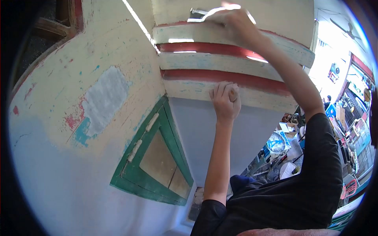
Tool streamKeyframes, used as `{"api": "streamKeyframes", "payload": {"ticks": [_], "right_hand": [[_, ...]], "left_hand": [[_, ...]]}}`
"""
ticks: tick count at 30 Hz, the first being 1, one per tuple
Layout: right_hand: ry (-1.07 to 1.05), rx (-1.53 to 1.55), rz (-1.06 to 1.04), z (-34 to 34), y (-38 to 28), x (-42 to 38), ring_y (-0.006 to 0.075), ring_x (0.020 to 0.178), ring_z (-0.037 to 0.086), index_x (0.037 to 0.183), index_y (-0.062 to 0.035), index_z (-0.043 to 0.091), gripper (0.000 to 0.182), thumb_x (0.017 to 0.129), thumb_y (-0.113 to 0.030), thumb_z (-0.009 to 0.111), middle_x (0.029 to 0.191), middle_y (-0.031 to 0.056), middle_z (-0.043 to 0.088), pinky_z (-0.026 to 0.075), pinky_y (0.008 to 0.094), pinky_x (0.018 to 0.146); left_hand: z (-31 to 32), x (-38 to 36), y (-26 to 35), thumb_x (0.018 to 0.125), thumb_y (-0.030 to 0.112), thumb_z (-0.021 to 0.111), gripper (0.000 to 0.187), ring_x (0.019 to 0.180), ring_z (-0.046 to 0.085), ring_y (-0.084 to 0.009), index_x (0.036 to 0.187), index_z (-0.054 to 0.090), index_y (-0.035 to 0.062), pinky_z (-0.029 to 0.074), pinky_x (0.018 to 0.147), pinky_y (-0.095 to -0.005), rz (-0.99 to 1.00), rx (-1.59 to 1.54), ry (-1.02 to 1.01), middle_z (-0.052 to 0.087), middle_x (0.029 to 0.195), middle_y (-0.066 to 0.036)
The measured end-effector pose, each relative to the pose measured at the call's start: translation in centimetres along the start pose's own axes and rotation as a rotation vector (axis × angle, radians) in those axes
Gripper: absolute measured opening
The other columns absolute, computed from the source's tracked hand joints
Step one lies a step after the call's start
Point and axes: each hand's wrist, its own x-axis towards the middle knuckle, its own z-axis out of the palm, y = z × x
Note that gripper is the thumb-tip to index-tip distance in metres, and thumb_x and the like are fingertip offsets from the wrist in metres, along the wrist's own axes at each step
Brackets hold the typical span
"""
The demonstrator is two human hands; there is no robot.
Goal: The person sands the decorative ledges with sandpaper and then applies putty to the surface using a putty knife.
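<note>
Black shirt (271, 204) nearest camera. Banded ledge (220, 62) ahead of both hands, long axis running crosswise. Right hand (234, 25), motion-blurred, at top band; dark flat piece (198, 15) just beside; whether grip holds it, cannot tell. Left hand (225, 100) at lowest band, fingers curled; contents cannot tell. Ledge cream, blue-flecked, with red grooves, sunlit streaks.
</note>
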Motion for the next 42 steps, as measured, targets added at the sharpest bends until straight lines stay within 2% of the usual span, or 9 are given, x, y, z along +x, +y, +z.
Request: {"api": "streamKeyframes", "payload": {"ticks": [7,18,24,26,27,28,30,33,42], "right_hand": [[-0.127,-0.005,-0.013,-7.2,7.7,1.3,0.0288,0.083,0.058,0.111,-0.0098,0.081,0.022,0.090,-0.011,0.074,0.100,0.0124,0.078,0.049,0.0375,0.075],[-0.026,0.160,-0.445,3.3,4.9,10.7,0.0315,0.088,0.061,0.110,-0.0085,0.076,0.028,0.086,-0.008,0.062,0.102,0.0116,0.074,0.053,0.0428,0.081],[-0.115,0.385,-0.295,3.0,1.7,10.4,0.0347,0.089,0.060,0.106,-0.0060,0.076,0.023,0.089,-0.008,0.061,0.100,0.0149,0.073,0.051,0.0456,0.083],[-0.213,0.489,-0.074,8.1,8.7,5.6,0.0313,0.118,0.064,0.133,-0.0080,0.066,0.034,0.103,-0.025,0.062,0.131,0.0133,0.068,0.051,0.0449,0.101],[0.083,0.308,-0.202,10.1,11.6,1.3,0.0321,0.130,0.059,0.140,-0.0093,0.062,0.039,0.108,-0.029,0.057,0.149,0.0130,0.057,0.049,0.0427,0.107],[-0.083,0.698,0.075,5.8,11.0,-1.3,0.0353,0.133,0.057,0.138,-0.0100,0.065,0.037,0.106,-0.030,0.058,0.144,0.0140,0.062,0.047,0.0437,0.111],[-0.074,-0.020,-0.361,0.6,11.0,-2.9,0.0359,0.123,0.060,0.135,-0.0111,0.068,0.035,0.105,-0.027,0.060,0.127,0.0139,0.070,0.050,0.0450,0.105],[-0.243,0.024,-0.191,-1.8,10.3,-1.8,0.0343,0.107,0.063,0.126,-0.0108,0.073,0.030,0.103,-0.027,0.063,0.106,0.0114,0.072,0.053,0.0448,0.096],[-0.128,0.205,-0.378,5.9,1.8,12.3,0.0398,0.090,0.064,0.112,-0.0083,0.078,0.030,0.087,-0.015,0.063,0.098,0.0195,0.072,0.052,0.0464,0.083]], "left_hand": [[1.1,-0.4,-0.4,0.087,0.007,0.069,0.006,0.099,0.063,-0.0298,0.092,0.072,0.0084,0.038,0.092,-0.0427,0.017,-0.061,0.101,0.071,0.097,-0.007],[2.8,-1.0,-0.7,0.091,0.014,0.069,0.005,0.101,0.064,-0.0288,0.090,0.069,0.0089,0.037,0.092,-0.0426,-0.014,0.001,0.189,0.070,0.098,-0.006],[2.9,-1.2,-1.0,0.091,0.015,0.069,0.006,0.101,0.065,-0.0284,0.089,0.069,0.0087,0.038,0.092,-0.0417,0.036,0.042,0.211,0.071,0.096,-0.006],[2.7,-1.1,-1.0,0.092,0.015,0.068,0.007,0.100,0.065,-0.0285,0.090,0.069,0.0087,0.038,0.092,-0.0422,0.039,0.017,0.212,0.071,0.096,-0.006],[2.5,-1.2,-1.0,0.092,0.015,0.068,0.007,0.100,0.065,-0.0285,0.090,0.069,0.0087,0.038,0.092,-0.0422,0.036,0.013,0.211,0.071,0.096,-0.006],[2.3,-1.2,-1.0,0.093,0.016,0.069,0.008,0.102,0.065,-0.0286,0.092,0.069,0.0082,0.038,0.092,-0.0428,0.028,0.014,0.177,0.071,0.097,-0.006],[2.2,-1.2,-0.9,0.094,0.017,0.069,0.010,0.104,0.065,-0.0287,0.094,0.069,0.0078,0.038,0.093,-0.0435,0.021,0.018,0.146,0.071,0.099,-0.007],[1.8,-0.9,-0.5,0.092,0.017,0.070,0.009,0.103,0.064,-0.0291,0.094,0.069,0.0077,0.038,0.092,-0.0441,0.024,0.009,0.125,0.070,0.099,-0.007],[1.7,-0.5,0.0,0.092,0.012,0.067,0.003,0.095,0.063,-0.0287,0.090,0.068,0.0094,0.039,0.089,-0.0426,0.008,0.028,0.151,0.068,0.093,-0.005]]}}
